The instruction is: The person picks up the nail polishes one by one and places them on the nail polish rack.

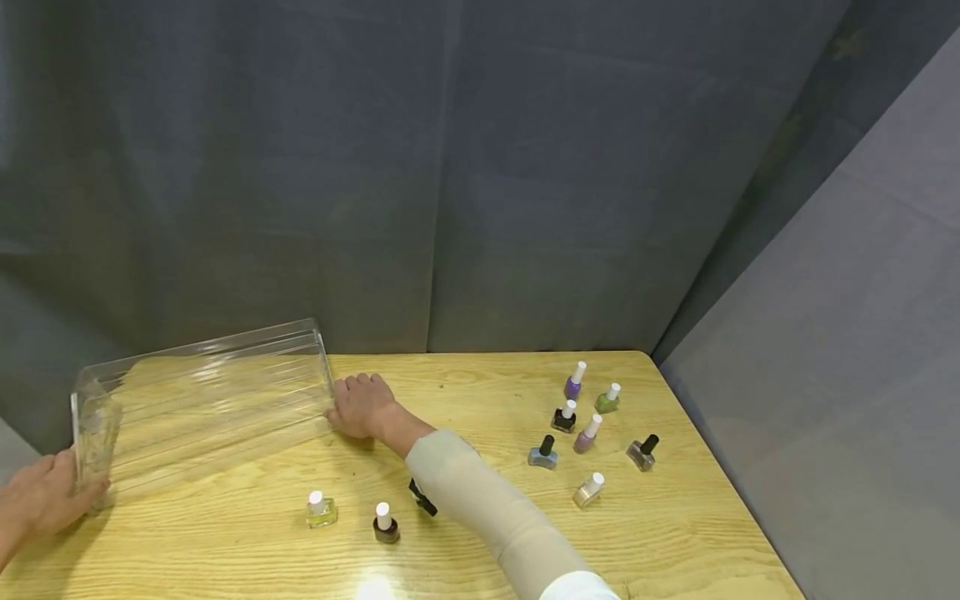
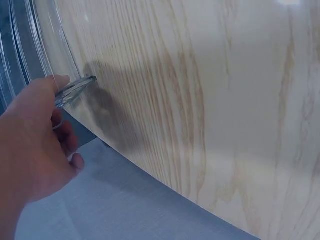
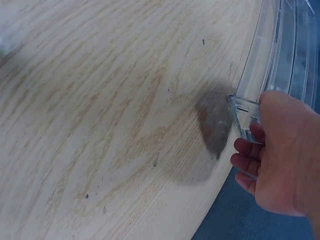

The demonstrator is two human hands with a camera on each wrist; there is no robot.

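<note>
Fingers of the left hand and right hand curl around opposite ends of a clear rack at the back left corner of the worktop, its placing seemingly unfinished, with polish bottles toward the right and front edges, none on it yet.

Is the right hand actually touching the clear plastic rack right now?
Touching. The right wrist view shows it: the right hand grips the end of the clear plastic rack, its thumb pressed against the edge with no gap.
</note>
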